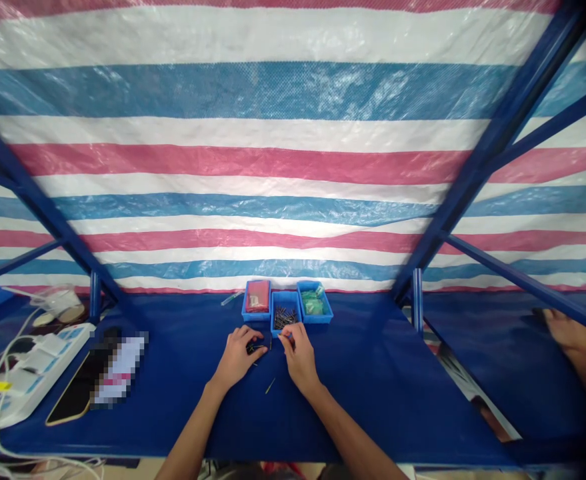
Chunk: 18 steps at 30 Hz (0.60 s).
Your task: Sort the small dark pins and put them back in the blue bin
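Observation:
My left hand [237,357] rests low over the blue table [363,387], fingers curled round a few small dark metal pins [253,348]. My right hand [300,357] is closed in a pinch at the near edge of the middle blue bin [277,331]; what its fingertips hold is too small to make out. Many thin dark metal pins [285,319] lie in that bin. One loose pin [270,386] lies on the table between my forearms, and another thin piece [271,343] is between my hands.
Beside the middle bin stand a left bin with red packets [257,295] and a right bin with green packets [313,303]. A clear thin tube [231,298] lies further left. At left are a phone [70,397] and a power strip [43,373] with cables. Another person's arm [575,340] shows at right.

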### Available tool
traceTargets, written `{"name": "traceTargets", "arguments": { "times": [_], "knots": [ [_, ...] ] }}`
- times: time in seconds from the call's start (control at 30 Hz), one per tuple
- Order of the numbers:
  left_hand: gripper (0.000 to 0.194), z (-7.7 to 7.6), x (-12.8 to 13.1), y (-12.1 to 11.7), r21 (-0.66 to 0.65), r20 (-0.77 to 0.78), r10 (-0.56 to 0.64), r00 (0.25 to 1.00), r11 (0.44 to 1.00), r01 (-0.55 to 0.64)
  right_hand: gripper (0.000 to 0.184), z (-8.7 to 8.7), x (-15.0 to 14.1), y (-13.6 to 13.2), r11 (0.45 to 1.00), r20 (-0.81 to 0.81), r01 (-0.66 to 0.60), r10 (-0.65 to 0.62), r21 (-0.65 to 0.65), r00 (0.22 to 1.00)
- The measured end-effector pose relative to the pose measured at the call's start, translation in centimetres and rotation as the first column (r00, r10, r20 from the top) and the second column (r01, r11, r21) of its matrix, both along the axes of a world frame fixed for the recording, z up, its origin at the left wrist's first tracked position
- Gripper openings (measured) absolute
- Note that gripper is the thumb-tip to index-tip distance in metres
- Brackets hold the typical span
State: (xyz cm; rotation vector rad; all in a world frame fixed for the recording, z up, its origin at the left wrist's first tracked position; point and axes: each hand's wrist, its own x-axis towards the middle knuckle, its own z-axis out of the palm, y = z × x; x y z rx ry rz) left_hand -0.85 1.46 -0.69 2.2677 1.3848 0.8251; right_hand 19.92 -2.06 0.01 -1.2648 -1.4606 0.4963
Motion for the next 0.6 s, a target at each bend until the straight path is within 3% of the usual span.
{"name": "traceTargets", "arguments": {
  "times": [0.3,0.6],
  "knots": [
    [0.026,-0.12,0.0,0.11,0.016,0.004,0.005,1.0,1.0,-0.006,0.034,-1.01,0.01,0.19,0.982,-0.203,-0.072,0.036,-0.175,0.979],
    [0.027,-0.25,-0.07,0.19,0.004,0.008,0.0,1.0,1.0,0.0,0.038,-0.28,-0.01,0.35,0.988,-0.351,-0.056,0.001,-0.145,0.936]
  ]
}}
